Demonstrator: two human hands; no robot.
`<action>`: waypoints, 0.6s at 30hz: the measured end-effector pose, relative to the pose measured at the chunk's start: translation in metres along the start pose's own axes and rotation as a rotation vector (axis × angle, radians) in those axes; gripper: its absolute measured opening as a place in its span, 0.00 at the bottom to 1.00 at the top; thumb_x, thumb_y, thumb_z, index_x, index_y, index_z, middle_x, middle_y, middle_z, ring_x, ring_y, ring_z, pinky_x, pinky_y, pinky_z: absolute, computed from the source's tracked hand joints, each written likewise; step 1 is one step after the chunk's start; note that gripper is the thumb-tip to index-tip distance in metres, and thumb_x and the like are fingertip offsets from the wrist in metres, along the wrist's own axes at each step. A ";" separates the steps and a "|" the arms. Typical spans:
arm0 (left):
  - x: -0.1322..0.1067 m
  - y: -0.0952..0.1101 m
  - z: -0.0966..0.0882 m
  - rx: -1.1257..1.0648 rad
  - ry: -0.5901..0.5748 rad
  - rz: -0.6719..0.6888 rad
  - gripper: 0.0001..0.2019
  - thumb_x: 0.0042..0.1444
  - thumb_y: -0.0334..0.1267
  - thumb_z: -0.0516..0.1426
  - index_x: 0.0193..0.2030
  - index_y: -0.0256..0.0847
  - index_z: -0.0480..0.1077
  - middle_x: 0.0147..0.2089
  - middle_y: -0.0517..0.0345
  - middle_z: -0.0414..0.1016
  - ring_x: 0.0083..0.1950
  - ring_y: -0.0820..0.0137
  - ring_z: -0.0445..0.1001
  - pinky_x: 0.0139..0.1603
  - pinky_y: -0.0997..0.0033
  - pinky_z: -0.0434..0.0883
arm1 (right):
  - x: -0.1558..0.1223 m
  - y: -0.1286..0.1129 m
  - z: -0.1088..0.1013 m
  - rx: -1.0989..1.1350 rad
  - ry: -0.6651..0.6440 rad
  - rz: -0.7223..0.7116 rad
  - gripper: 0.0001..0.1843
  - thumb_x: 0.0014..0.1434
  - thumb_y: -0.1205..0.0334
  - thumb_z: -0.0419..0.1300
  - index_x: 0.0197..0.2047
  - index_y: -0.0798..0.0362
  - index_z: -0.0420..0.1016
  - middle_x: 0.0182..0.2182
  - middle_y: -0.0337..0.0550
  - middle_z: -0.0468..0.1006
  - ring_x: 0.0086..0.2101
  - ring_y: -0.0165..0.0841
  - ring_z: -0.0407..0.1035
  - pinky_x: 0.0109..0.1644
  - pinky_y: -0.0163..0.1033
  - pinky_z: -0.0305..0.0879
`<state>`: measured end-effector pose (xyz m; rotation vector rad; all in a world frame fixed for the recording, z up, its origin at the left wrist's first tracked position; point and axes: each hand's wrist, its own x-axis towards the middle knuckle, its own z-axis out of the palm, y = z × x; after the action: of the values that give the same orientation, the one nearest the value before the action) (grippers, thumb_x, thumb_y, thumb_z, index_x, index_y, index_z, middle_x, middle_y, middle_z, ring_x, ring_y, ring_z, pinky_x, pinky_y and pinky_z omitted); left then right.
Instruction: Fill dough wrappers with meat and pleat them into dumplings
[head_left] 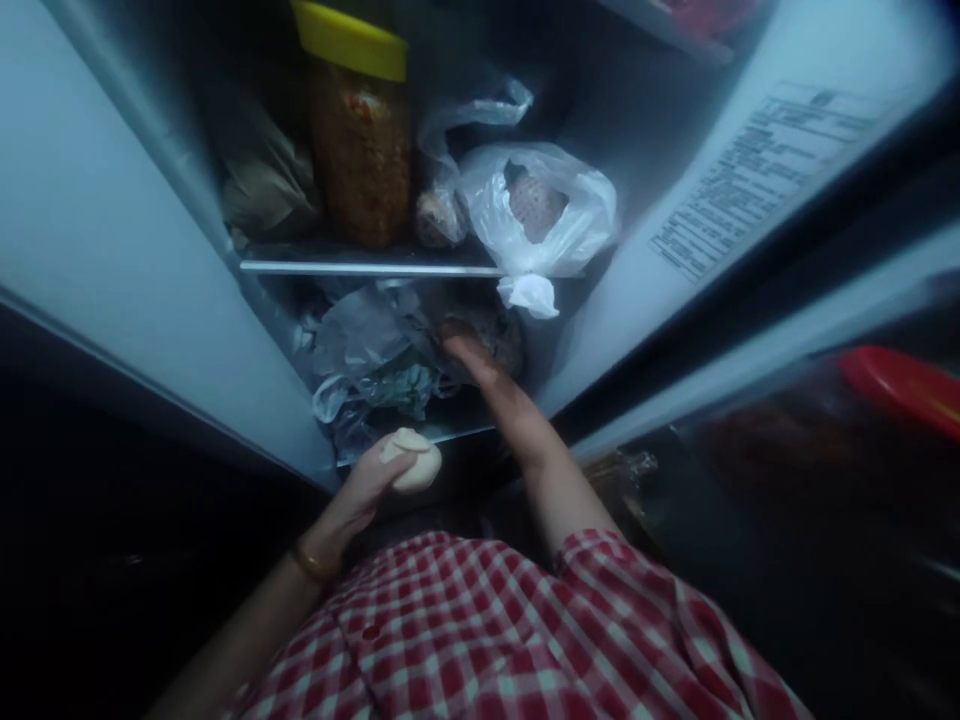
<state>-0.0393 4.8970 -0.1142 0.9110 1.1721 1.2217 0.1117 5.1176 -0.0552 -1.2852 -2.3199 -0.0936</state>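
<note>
Above, a yellow-lidded jar stands; below, bags crowd the right hand.

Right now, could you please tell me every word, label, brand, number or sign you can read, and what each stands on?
No text can be read for certain.
Printed panel on the fridge's right inner wall: rows of print, too blurred to read.
Jar with the yellow lid: no lettering can be made out.
</note>
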 end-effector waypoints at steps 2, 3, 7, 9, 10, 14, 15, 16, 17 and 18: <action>-0.011 -0.007 -0.006 0.028 -0.030 -0.016 0.32 0.34 0.46 0.71 0.47 0.35 0.74 0.41 0.51 0.79 0.42 0.61 0.76 0.45 0.68 0.69 | -0.009 -0.008 0.001 0.031 0.019 0.057 0.14 0.65 0.57 0.57 0.50 0.55 0.73 0.47 0.46 0.77 0.46 0.35 0.73 0.53 0.48 0.70; -0.016 -0.010 -0.010 0.040 -0.047 -0.027 0.32 0.34 0.46 0.71 0.47 0.35 0.73 0.41 0.51 0.79 0.42 0.61 0.76 0.45 0.67 0.69 | -0.014 -0.011 0.000 0.047 0.034 0.087 0.14 0.64 0.58 0.57 0.50 0.55 0.73 0.47 0.46 0.77 0.47 0.35 0.72 0.53 0.48 0.69; -0.037 -0.020 -0.029 0.057 -0.105 -0.065 0.34 0.33 0.46 0.71 0.49 0.35 0.72 0.42 0.51 0.79 0.41 0.62 0.76 0.44 0.68 0.69 | -0.048 -0.007 -0.009 0.097 0.167 0.251 0.17 0.63 0.63 0.54 0.54 0.52 0.74 0.52 0.47 0.76 0.55 0.38 0.67 0.61 0.43 0.62; -0.045 -0.022 -0.038 0.053 -0.120 -0.078 0.34 0.33 0.46 0.72 0.49 0.35 0.72 0.41 0.52 0.79 0.41 0.63 0.77 0.44 0.69 0.69 | -0.075 -0.003 -0.010 0.100 0.284 0.391 0.23 0.65 0.62 0.46 0.62 0.54 0.65 0.58 0.53 0.70 0.61 0.40 0.61 0.65 0.47 0.56; -0.047 -0.022 -0.041 0.050 -0.124 -0.080 0.34 0.34 0.46 0.72 0.49 0.35 0.72 0.40 0.52 0.79 0.40 0.63 0.77 0.43 0.69 0.69 | -0.090 -0.002 -0.008 0.101 0.340 0.470 0.26 0.66 0.62 0.42 0.66 0.58 0.59 0.60 0.57 0.67 0.62 0.42 0.60 0.65 0.50 0.55; -0.050 -0.021 -0.050 0.071 -0.147 -0.092 0.34 0.35 0.45 0.71 0.51 0.36 0.71 0.43 0.51 0.79 0.42 0.63 0.77 0.44 0.69 0.69 | -0.130 -0.008 0.020 0.156 0.412 0.629 0.35 0.65 0.56 0.47 0.69 0.67 0.47 0.53 0.66 0.73 0.51 0.45 0.71 0.52 0.47 0.68; -0.049 -0.021 -0.051 0.086 -0.153 -0.094 0.34 0.36 0.46 0.71 0.51 0.36 0.70 0.44 0.51 0.79 0.42 0.63 0.77 0.44 0.69 0.69 | -0.130 -0.010 0.028 0.176 0.412 0.615 0.36 0.63 0.56 0.51 0.68 0.67 0.49 0.50 0.63 0.76 0.48 0.43 0.74 0.49 0.44 0.70; -0.048 -0.020 -0.051 0.101 -0.157 -0.097 0.34 0.36 0.46 0.71 0.51 0.36 0.70 0.44 0.50 0.79 0.42 0.63 0.77 0.44 0.69 0.70 | -0.126 -0.010 0.033 0.189 0.422 0.596 0.35 0.62 0.58 0.53 0.67 0.67 0.52 0.49 0.62 0.77 0.47 0.41 0.74 0.48 0.41 0.70; -0.046 -0.019 -0.050 0.114 -0.160 -0.096 0.34 0.36 0.47 0.71 0.51 0.36 0.71 0.44 0.50 0.79 0.42 0.62 0.77 0.44 0.68 0.70 | -0.118 -0.009 0.035 0.198 0.438 0.571 0.32 0.62 0.60 0.52 0.66 0.65 0.55 0.50 0.60 0.77 0.48 0.40 0.74 0.49 0.40 0.70; -0.045 -0.018 -0.049 0.124 -0.156 -0.090 0.34 0.36 0.47 0.71 0.51 0.36 0.71 0.43 0.50 0.79 0.42 0.61 0.77 0.44 0.68 0.70 | -0.107 -0.006 0.034 0.203 0.460 0.541 0.28 0.63 0.64 0.50 0.65 0.64 0.58 0.51 0.59 0.76 0.50 0.39 0.73 0.51 0.39 0.69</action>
<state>-0.0818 4.8460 -0.1336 1.0158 1.1603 0.9963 0.1407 5.0405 -0.1312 -1.5456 -1.5085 0.0255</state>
